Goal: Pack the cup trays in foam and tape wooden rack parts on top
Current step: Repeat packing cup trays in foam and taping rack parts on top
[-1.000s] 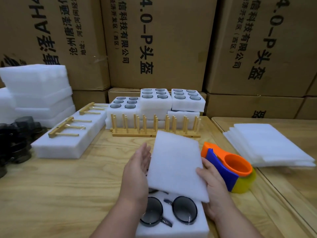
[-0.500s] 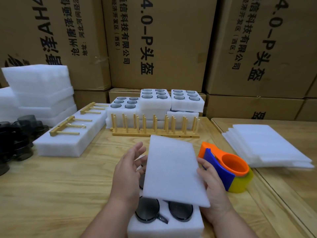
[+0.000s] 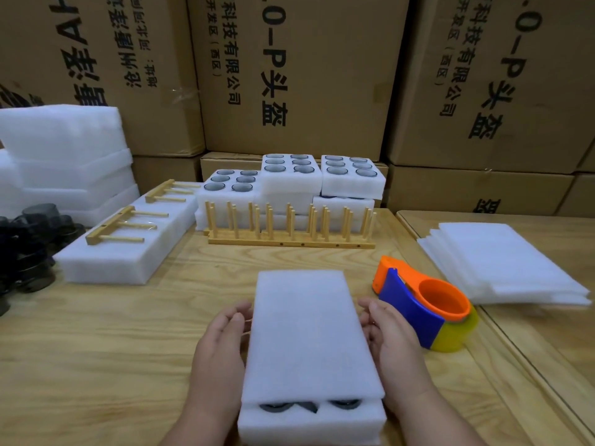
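A white foam sheet (image 3: 309, 333) lies flat over a foam cup tray (image 3: 310, 424) at the near edge of the wooden table. Dark cups (image 3: 280, 407) peek out between sheet and tray at the front. My left hand (image 3: 222, 346) touches the left side of the sheet and tray with fingers nearly straight. My right hand (image 3: 391, 342) rests against the right side the same way. A wooden rack (image 3: 289, 230) with upright pegs stands behind. An orange and blue tape dispenser (image 3: 425, 310) sits just right of my right hand.
A foam block (image 3: 128, 249) with wooden rack parts (image 3: 125, 225) on top lies at the left. Foam trays with cups (image 3: 291, 175) are stacked behind the rack. Foam sheets (image 3: 502, 262) pile at the right, dark cups (image 3: 29, 243) at far left, cardboard boxes (image 3: 299, 72) behind.
The foam sheet, held tilted above the tray before, now lies flat on it and covers the cups. Both hands have moved to the sides of the tray.
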{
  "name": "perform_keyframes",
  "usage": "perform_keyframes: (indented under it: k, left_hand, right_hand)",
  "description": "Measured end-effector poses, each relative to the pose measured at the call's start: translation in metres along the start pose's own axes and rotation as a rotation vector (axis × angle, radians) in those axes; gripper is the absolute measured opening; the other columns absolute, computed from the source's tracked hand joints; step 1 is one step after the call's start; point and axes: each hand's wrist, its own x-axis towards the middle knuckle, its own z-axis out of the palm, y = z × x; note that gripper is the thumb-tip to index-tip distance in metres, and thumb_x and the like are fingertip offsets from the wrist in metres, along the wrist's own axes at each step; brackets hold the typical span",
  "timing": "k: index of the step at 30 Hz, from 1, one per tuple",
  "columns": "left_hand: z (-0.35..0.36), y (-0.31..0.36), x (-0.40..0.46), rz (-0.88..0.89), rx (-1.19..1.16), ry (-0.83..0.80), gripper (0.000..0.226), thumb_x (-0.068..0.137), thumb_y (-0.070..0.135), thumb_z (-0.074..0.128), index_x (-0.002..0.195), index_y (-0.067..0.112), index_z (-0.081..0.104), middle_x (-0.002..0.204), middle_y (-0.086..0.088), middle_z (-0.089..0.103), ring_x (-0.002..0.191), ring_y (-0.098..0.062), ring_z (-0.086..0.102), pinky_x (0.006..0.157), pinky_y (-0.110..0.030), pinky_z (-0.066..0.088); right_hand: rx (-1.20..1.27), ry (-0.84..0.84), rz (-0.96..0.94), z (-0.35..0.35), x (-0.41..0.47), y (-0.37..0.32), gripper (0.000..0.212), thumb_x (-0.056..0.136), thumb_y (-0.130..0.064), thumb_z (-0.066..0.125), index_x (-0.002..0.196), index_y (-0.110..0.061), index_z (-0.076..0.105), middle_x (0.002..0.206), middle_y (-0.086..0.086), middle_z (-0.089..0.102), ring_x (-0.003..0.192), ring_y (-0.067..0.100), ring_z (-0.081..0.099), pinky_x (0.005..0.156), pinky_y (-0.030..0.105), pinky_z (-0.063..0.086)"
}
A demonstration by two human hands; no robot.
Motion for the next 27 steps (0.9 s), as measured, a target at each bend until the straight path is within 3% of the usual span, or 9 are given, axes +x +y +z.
perform_keyframes:
  k: [3, 5, 13, 18, 22, 25, 27]
  left_hand:
    - [-0.001, 0.001, -0.003, 0.025, 0.034, -0.031, 0.037, 0.106, 0.017, 0.041, 0.098, 0.017, 0.078, 0.094, -0.004, 0.078, 0.085, -0.019, 0.073, 0.070, -0.035, 0.051]
    - [-0.002, 0.002, -0.003, 0.004, 0.000, -0.034, 0.038, 0.106, 0.016, 0.042, 0.094, 0.015, 0.079, 0.094, -0.011, 0.077, 0.085, -0.026, 0.071, 0.073, -0.038, 0.051]
    - [-0.003, -0.001, -0.003, -0.025, -0.016, -0.043, 0.035, 0.105, 0.017, 0.045, 0.088, 0.019, 0.076, 0.090, -0.015, 0.075, 0.071, -0.022, 0.068, 0.059, -0.033, 0.049]
    - [-0.003, 0.001, -0.003, -0.064, -0.062, -0.058, 0.034, 0.102, 0.009, 0.048, 0.084, 0.024, 0.073, 0.082, -0.005, 0.073, 0.061, -0.015, 0.063, 0.050, -0.031, 0.049]
    - [-0.001, 0.000, -0.001, -0.090, -0.064, -0.071, 0.027, 0.091, -0.002, 0.055, 0.092, 0.021, 0.070, 0.085, 0.000, 0.072, 0.059, -0.013, 0.059, 0.048, -0.029, 0.048]
    - [-0.001, 0.000, -0.002, -0.082, -0.040, -0.068, 0.030, 0.090, 0.003, 0.052, 0.092, 0.023, 0.073, 0.085, -0.004, 0.073, 0.058, -0.016, 0.057, 0.052, -0.030, 0.046]
    - [-0.001, -0.001, -0.003, -0.067, -0.017, -0.061, 0.032, 0.090, 0.009, 0.049, 0.093, 0.024, 0.076, 0.082, -0.011, 0.075, 0.060, -0.019, 0.061, 0.055, -0.030, 0.047]
  right_hand:
    - [-0.021, 0.007, 0.008, 0.001, 0.000, 0.001, 0.027, 0.102, -0.018, 0.053, 0.089, -0.003, 0.071, 0.074, 0.015, 0.062, 0.064, 0.022, 0.051, 0.058, 0.033, 0.041]
    - [0.001, 0.002, 0.023, 0.000, -0.001, 0.002, 0.028, 0.101, -0.021, 0.055, 0.079, -0.009, 0.067, 0.073, 0.016, 0.060, 0.064, 0.024, 0.050, 0.058, 0.034, 0.040]
    - [-0.019, -0.051, 0.053, -0.003, 0.000, 0.000, 0.025, 0.081, -0.038, 0.066, 0.062, -0.022, 0.060, 0.064, 0.009, 0.057, 0.056, 0.019, 0.054, 0.054, 0.032, 0.044]
    - [-0.091, -0.044, 0.036, -0.002, -0.004, -0.002, 0.015, 0.082, -0.027, 0.071, 0.069, -0.021, 0.065, 0.069, 0.009, 0.063, 0.064, 0.023, 0.055, 0.061, 0.035, 0.046]
    - [-0.206, -0.029, 0.009, -0.001, -0.005, -0.005, 0.017, 0.089, -0.018, 0.070, 0.074, -0.026, 0.067, 0.075, 0.003, 0.071, 0.065, 0.013, 0.063, 0.062, 0.034, 0.049]
    - [-0.183, -0.015, 0.014, 0.001, -0.006, -0.007, 0.013, 0.093, -0.012, 0.069, 0.088, -0.024, 0.072, 0.092, 0.007, 0.077, 0.077, 0.019, 0.071, 0.069, 0.035, 0.055]
    - [-0.186, 0.000, 0.021, 0.003, -0.007, -0.008, 0.011, 0.094, -0.013, 0.068, 0.096, -0.022, 0.072, 0.093, 0.006, 0.078, 0.080, 0.018, 0.074, 0.066, 0.032, 0.057]
